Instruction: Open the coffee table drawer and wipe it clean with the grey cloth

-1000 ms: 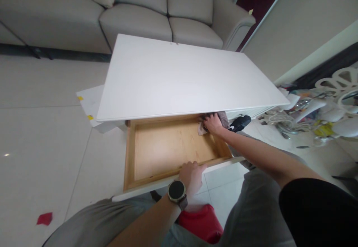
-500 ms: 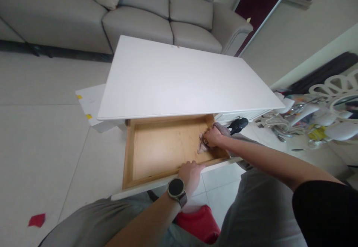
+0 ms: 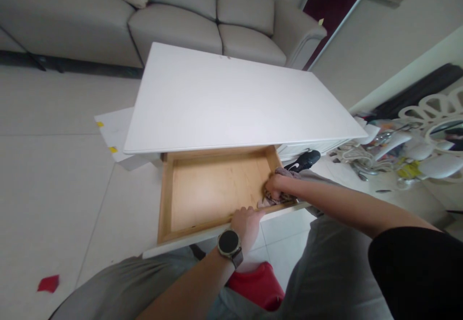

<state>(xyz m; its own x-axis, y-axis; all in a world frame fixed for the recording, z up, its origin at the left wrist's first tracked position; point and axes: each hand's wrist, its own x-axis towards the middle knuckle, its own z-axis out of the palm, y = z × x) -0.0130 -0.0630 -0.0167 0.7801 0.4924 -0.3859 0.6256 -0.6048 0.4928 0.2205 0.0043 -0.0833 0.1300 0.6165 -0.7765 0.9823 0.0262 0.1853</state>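
A light wooden drawer [image 3: 210,189] is pulled out from under a white table [image 3: 238,103]. With its fingers hooked over the drawer's front edge, my left hand [image 3: 246,226] grips the white drawer front; a round watch [image 3: 228,242] is on that wrist. My right hand [image 3: 277,186] is inside the drawer at its right front corner, closed on a crumpled greyish-brown cloth [image 3: 266,202] that touches the drawer bottom. Part of the cloth sticks out above the hand, and the hand itself hides some of it.
A grey sofa [image 3: 173,30] stands behind the table. On the floor are a white box [image 3: 117,129] with yellow tape, a red object [image 3: 258,286] between my legs, a red scrap [image 3: 48,284] and a black shoe [image 3: 304,160]. Clutter with a white-framed mirror [image 3: 430,127] lies right.
My right hand has moved the cloth toward the front right corner of the drawer. My left hand stays on the drawer front.
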